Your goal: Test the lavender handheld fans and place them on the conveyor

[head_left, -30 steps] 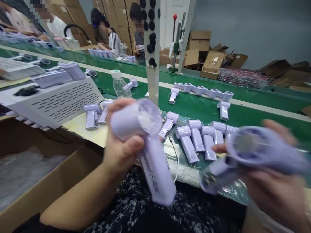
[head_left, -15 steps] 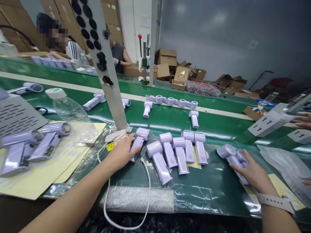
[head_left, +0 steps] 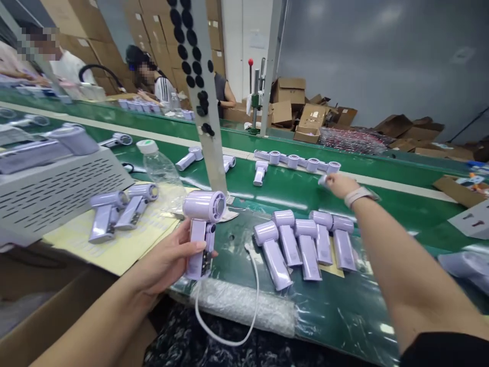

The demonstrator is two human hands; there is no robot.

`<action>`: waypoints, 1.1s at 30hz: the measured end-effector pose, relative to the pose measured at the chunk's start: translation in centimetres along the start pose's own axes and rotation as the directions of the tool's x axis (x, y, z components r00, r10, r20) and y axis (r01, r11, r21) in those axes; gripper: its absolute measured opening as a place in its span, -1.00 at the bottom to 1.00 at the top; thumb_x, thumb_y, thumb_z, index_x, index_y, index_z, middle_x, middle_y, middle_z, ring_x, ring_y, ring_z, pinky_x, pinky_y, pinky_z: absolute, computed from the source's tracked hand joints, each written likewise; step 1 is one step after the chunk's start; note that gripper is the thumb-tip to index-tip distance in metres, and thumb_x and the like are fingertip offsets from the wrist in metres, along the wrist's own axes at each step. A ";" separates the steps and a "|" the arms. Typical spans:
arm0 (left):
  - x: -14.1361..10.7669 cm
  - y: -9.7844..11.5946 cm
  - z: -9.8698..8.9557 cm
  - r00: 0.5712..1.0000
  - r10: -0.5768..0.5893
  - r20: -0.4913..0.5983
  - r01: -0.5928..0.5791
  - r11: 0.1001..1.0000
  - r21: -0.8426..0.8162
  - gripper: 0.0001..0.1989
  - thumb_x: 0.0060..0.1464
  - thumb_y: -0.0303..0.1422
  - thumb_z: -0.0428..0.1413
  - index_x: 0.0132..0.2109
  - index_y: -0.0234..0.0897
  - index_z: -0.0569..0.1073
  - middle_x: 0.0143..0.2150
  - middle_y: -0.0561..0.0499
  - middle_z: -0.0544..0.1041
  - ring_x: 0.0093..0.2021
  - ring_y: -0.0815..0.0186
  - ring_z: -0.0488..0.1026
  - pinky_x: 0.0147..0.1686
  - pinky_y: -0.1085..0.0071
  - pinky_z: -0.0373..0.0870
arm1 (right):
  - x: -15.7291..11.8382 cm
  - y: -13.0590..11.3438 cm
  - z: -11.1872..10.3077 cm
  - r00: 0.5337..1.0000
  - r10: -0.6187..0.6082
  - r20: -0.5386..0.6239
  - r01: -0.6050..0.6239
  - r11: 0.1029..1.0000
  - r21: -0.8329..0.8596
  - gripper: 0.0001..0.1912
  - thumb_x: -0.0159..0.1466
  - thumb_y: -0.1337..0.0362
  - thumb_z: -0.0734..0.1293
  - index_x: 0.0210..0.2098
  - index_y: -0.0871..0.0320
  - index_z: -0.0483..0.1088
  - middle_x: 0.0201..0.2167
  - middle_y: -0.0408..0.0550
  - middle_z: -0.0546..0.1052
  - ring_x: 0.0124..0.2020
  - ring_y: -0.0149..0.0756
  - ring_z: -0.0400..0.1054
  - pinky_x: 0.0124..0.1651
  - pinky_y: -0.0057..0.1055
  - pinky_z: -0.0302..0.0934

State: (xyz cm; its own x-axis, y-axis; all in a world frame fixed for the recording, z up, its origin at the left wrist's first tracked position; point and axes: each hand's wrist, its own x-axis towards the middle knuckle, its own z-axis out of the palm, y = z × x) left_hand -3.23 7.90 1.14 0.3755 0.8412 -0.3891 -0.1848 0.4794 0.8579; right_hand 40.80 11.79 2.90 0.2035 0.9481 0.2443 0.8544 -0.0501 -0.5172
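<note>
My left hand (head_left: 162, 262) is closed round the handle of a lilac handheld fan (head_left: 202, 206), held upright above the near edge of the bench. The fan's round head faces right, and the open side of its handle shows small inner parts. Over the green belt, my right hand (head_left: 341, 184) is closed on another lilac fan (head_left: 324, 180), mostly hidden by the fingers. Between my arms several lilac fans (head_left: 273, 255) lie side by side on the bench. A white cable (head_left: 256, 285) loops over the near edge, close to the left hand.
A row of fans (head_left: 293, 161) lies along the belt's pale strip. At left stand a grey vented box (head_left: 76, 188), a clear bottle (head_left: 162, 171) and two fans on yellow sheets (head_left: 103, 255). A white post (head_left: 212, 148) rises mid-bench. Co-workers sit across the belt.
My left hand has lifted its fan from the bench and turned it upright. My right hand has left the fans at the right and reached forward to one on the belt. The view has swung left.
</note>
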 end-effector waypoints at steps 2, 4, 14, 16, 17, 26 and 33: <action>-0.8 -0.6 1.1 1.000 0.014 0.022 -0.010 0.987 -0.161 -0.56 -0.15 -0.23 0.51 -0.13 -0.23 0.57 -0.32 0.01 0.61 -0.36 0.23 0.59 -0.34 0.36 0.62 | -0.7 -3.5 -1.0 0.990 -0.037 0.133 0.042 0.999 -0.035 -0.59 0.53 0.12 0.21 -0.17 0.26 0.59 -0.30 -0.09 0.56 -0.19 -0.20 0.52 -0.09 -0.23 0.38; -0.7 -1.5 2.9 0.995 0.066 0.076 -0.040 0.951 -0.305 -0.56 -0.05 -0.11 0.46 -0.13 -0.28 0.58 -0.22 -0.06 0.65 -0.27 0.19 0.63 -0.27 0.29 0.66 | -2.5 -7.6 -1.4 0.966 -0.102 0.238 0.112 0.993 -0.028 -0.60 0.50 0.14 0.20 -0.09 0.20 0.64 -0.32 -0.08 0.60 -0.23 -0.19 0.50 -0.13 -0.21 0.30; -0.6 -3.7 1.8 0.977 0.200 0.076 -0.141 0.869 -0.475 -0.38 0.10 0.19 0.24 0.03 -0.24 0.59 -0.05 -0.11 0.71 -0.06 0.10 0.68 -0.05 0.22 0.67 | -14.5 -18.6 7.9 0.850 -0.396 0.348 0.416 0.909 0.019 -0.69 0.43 0.39 0.26 0.11 0.18 0.49 0.00 0.20 0.62 -0.01 0.03 0.51 0.05 0.01 0.42; -1.3 -3.6 0.4 0.978 0.209 0.014 -0.181 0.879 -0.442 -0.35 0.03 0.19 0.29 0.03 -0.24 0.60 -0.10 -0.09 0.72 -0.16 0.14 0.69 -0.15 0.28 0.68 | -14.6 -18.2 10.8 0.899 -0.305 0.315 0.331 0.943 -0.031 -0.80 0.35 0.46 0.32 -0.07 0.33 0.52 0.11 0.43 0.55 0.23 0.26 0.39 0.26 0.21 0.24; -1.6 -3.4 -0.1 0.976 0.218 -0.018 -0.205 0.881 -0.426 -0.35 -0.01 0.19 0.32 0.01 -0.24 0.61 -0.11 -0.08 0.72 -0.16 0.14 0.69 -0.17 0.30 0.67 | -14.6 -18.1 11.9 0.897 -0.304 0.320 0.330 0.943 -0.031 -0.84 0.31 0.51 0.32 -0.15 0.36 0.53 0.17 0.52 0.51 0.32 0.34 0.29 0.33 0.27 0.14; -3.0 -2.3 0.6 0.910 0.406 -0.086 -0.408 0.834 -0.371 -0.30 -0.12 0.36 0.25 -0.28 -0.25 0.56 -0.13 -0.14 0.67 0.23 -0.15 0.52 0.05 0.08 0.63 | -19.8 -20.4 9.6 0.721 -0.344 0.601 -0.161 0.761 0.629 -0.80 0.47 0.23 0.23 -0.17 0.11 0.47 -0.51 -0.15 0.57 -0.46 -0.28 0.48 -0.35 -0.39 0.35; -2.5 -2.7 3.4 0.918 0.396 -0.016 -0.344 0.776 -0.528 -0.31 -0.10 0.36 0.24 -0.42 -0.25 0.41 0.03 -0.12 0.63 0.19 -0.08 0.55 0.08 0.11 0.60 | -22.9 -21.9 10.8 0.868 -0.155 0.472 -0.326 0.540 0.776 -0.61 0.44 0.04 0.32 -0.44 0.11 0.41 -0.69 -0.22 0.38 -0.63 -0.38 0.27 -0.47 -0.42 0.17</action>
State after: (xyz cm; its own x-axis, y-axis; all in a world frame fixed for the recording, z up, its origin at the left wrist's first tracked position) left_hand -0.60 3.67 0.93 0.2573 0.9661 -0.0229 -0.7522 0.2151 0.6228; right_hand 12.31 -5.39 -0.26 -0.1815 0.9788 -0.0948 0.0237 -0.0921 -0.9955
